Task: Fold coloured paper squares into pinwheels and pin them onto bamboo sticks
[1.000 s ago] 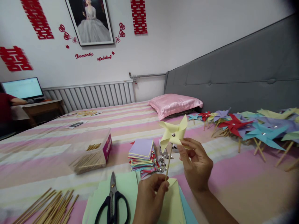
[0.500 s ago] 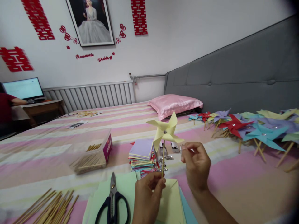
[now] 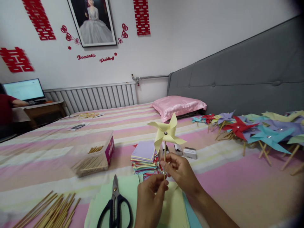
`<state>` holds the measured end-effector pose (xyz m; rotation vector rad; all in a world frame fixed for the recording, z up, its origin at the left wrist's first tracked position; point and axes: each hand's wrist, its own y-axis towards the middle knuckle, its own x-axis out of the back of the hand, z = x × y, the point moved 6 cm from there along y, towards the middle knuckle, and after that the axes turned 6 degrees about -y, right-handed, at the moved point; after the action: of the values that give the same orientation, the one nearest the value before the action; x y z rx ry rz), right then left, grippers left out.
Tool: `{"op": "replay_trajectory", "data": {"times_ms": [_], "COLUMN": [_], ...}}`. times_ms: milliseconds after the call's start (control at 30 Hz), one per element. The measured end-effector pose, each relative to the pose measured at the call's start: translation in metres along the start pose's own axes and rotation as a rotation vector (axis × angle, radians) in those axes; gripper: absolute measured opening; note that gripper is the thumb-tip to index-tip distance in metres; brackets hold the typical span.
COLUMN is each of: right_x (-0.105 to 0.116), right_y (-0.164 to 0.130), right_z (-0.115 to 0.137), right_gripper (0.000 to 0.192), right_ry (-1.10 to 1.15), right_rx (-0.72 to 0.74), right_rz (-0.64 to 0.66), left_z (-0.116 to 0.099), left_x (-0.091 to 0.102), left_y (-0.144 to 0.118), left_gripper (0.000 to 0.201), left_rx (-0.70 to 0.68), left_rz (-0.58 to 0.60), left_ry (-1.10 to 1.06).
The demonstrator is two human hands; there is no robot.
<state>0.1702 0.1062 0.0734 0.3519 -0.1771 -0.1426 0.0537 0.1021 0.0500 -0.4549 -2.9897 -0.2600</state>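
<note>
Centre of frame, slightly low: a yellow paper pinwheel [image 3: 166, 132] stood upright on a thin wooden stick [image 3: 164, 160], its hub fixed with a small metal pin. The left hand [image 3: 150, 198], at lower centre, was pinched closed around the lower part of the stick. The right hand [image 3: 181, 172], just right of it, had its fingers curled onto the stick a little higher up, directly below the paper blades; both hands therefore grasped the same stick, nearly touching each other.

Lower centre: black-handled scissors [image 3: 115, 204] lay on pale green and yellow paper sheets [image 3: 128, 190] beneath the hands. Behind the hands, a stack of coloured paper squares [image 3: 144, 156] sat on the striped pink bedspread [image 3: 237, 180], with small metal fasteners beside it. Left of centre: a clear plastic box [image 3: 93, 155] contained sticks. Lower left corner: a loose bundle of wooden sticks [image 3: 47, 212] lay on the bed.

Right edge: finished pinwheels [image 3: 256, 129] in red, blue, purple and yellow were piled along the grey headboard [image 3: 237, 69]. A pink pillow [image 3: 178, 106] lay at upper centre. Far left: another person's sleeve [image 3: 6, 109] showed beside a lit monitor [image 3: 23, 89].
</note>
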Motion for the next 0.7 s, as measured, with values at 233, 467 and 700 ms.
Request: {"op": "replay_trajectory", "data": {"times_ms": [233,467,700], "right_x": [-0.006,-0.007,0.002], "right_y": [0.000,0.001,0.002], "right_z": [-0.001,0.001,0.001], "right_gripper": [0.021,0.022,0.025], "right_ry": [-0.019,-0.040,-0.056], "right_rx": [0.010,0.043,0.032], "right_rz": [0.067,0.087,-0.001], "left_z": [0.000,0.001,0.013], "left_x": [0.002,0.005,0.007], "left_y": [0.000,0.001,0.004], "left_gripper": [0.021,0.024,0.020], "left_rx": [0.011,0.015,0.022], "left_rz": [-0.011,-0.054,-0.073], "left_ry": [-0.025,-0.056,-0.030]}}
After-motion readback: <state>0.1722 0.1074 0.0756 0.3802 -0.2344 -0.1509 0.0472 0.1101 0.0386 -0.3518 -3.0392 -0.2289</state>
